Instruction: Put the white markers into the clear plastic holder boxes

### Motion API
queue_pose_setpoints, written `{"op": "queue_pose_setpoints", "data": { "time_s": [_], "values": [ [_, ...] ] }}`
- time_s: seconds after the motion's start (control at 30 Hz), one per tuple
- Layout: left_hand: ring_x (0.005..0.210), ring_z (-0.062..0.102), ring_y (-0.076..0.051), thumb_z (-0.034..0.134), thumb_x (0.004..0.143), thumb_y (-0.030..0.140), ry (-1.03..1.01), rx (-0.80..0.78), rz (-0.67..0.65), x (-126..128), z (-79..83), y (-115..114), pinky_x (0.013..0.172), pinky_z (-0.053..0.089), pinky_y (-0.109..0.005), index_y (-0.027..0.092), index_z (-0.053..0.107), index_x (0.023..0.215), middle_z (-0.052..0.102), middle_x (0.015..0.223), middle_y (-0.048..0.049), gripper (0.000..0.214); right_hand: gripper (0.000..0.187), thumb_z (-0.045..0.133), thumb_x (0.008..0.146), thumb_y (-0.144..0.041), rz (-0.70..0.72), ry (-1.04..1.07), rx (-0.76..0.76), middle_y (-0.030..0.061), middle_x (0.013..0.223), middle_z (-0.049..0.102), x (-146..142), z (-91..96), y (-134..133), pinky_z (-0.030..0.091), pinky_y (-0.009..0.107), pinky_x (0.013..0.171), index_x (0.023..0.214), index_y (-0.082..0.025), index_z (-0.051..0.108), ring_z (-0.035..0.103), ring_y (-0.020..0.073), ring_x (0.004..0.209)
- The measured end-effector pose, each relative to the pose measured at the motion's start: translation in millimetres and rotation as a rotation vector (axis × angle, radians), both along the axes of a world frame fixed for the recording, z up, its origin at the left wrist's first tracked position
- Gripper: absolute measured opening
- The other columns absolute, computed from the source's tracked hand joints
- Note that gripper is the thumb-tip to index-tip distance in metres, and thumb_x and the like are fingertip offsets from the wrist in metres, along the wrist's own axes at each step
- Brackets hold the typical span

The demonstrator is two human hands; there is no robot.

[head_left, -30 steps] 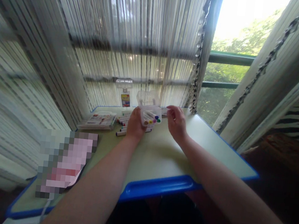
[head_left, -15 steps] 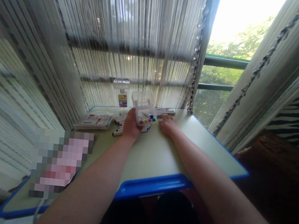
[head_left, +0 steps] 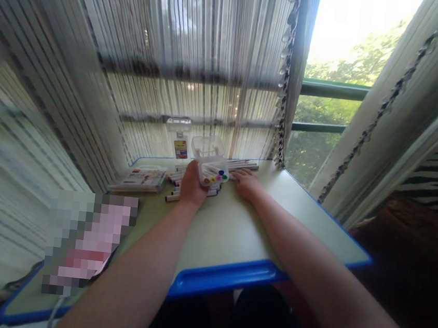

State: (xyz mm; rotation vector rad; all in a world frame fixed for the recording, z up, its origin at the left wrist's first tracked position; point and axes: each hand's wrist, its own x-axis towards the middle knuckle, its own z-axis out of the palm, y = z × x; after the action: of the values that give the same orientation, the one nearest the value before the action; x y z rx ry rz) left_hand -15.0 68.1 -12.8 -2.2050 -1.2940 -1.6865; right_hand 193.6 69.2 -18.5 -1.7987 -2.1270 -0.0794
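Observation:
My left hand (head_left: 194, 186) is wrapped round a clear plastic box (head_left: 209, 155), holding it tilted above the table with its lid up. Several white markers (head_left: 217, 177) with coloured ends lie inside it, the ends facing me. To the right, my right hand (head_left: 247, 184) is low over the tabletop, fingertips together at what looks like a white marker (head_left: 232, 177) beside the box; the fingers partly hide it. Loose markers (head_left: 173, 198) are spread under and left of the box. More pens or pencils (head_left: 245, 164) lie behind my right hand.
A flat clear case (head_left: 143, 179) of drawing supplies lies at the back left. Another clear container (head_left: 181, 142) with a label stands by the curtain (head_left: 200, 42). A blurred-out pink item (head_left: 96, 237) covers the left side. Blue edging (head_left: 226, 275) borders the table (head_left: 227, 233).
A white marker now shows at my right fingertips, beside the box. My left hand keeps hold of the box in nearly the same place. The view has shifted slightly.

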Motion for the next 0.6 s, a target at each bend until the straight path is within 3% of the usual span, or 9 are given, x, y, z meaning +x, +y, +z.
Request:
{"op": "queue_pose_setpoints", "data": {
  "time_s": [0.1, 0.23, 0.4, 0.53, 0.6],
  "values": [
    [0.101, 0.064, -0.028, 0.065, 0.065, 0.012, -0.026, 0.015, 0.017, -1, -0.7, 0, 0.089, 0.055, -0.045, 0.023, 0.050, 0.103, 0.064, 0.102, -0.0087, 0.042, 0.040, 0.042, 0.094, -0.022, -0.016, -0.003, 0.019, 0.0119, 0.131, 0.064, 0, 1.0, 1, 0.043, 0.042, 0.106, 0.125, -0.020, 0.067, 0.052, 0.0286, 0.127],
    [0.101, 0.064, -0.029, 0.065, 0.064, 0.010, -0.060, 0.026, 0.048, -3, -1.7, 3, 0.088, 0.055, -0.046, 0.026, 0.048, 0.101, 0.064, 0.101, -0.0076, 0.044, 0.038, 0.042, 0.088, -0.012, -0.120, 0.110, 0.101, 0.0186, 0.122, 0.066, 5, 5.6, -2, 0.048, 0.042, 0.094, 0.117, -0.016, 0.066, 0.060, 0.0312, 0.113],
    [0.101, 0.065, -0.031, 0.065, 0.063, 0.009, -0.072, 0.002, 0.043, -4, -1.2, 3, 0.088, 0.054, -0.049, 0.026, 0.048, 0.099, 0.064, 0.100, -0.0097, 0.043, 0.029, 0.041, 0.084, -0.013, -0.218, 0.360, 0.262, 0.0126, 0.094, 0.069, 13, 17.8, -11, 0.047, 0.039, 0.079, 0.105, -0.018, 0.061, 0.061, 0.0285, 0.089],
    [0.101, 0.064, -0.030, 0.064, 0.064, 0.007, -0.048, 0.025, 0.016, -3, -0.2, -1, 0.088, 0.055, -0.048, 0.025, 0.050, 0.102, 0.064, 0.102, -0.0095, 0.045, 0.014, 0.044, 0.087, -0.025, -0.039, 0.424, 0.550, 0.0075, 0.082, 0.062, 9, 26.5, -21, 0.046, 0.039, 0.078, 0.086, -0.023, 0.057, 0.055, 0.0262, 0.084],
    [0.099, 0.065, -0.030, 0.064, 0.064, 0.007, -0.039, 0.024, 0.025, -2, -0.4, -2, 0.088, 0.055, -0.047, 0.024, 0.050, 0.104, 0.064, 0.102, -0.0098, 0.045, 0.017, 0.044, 0.091, -0.032, 0.105, 0.411, 0.681, 0.0076, 0.085, 0.060, 2, 31.1, -31, 0.046, 0.041, 0.082, 0.084, -0.024, 0.056, 0.054, 0.0259, 0.087]
  ]
}}
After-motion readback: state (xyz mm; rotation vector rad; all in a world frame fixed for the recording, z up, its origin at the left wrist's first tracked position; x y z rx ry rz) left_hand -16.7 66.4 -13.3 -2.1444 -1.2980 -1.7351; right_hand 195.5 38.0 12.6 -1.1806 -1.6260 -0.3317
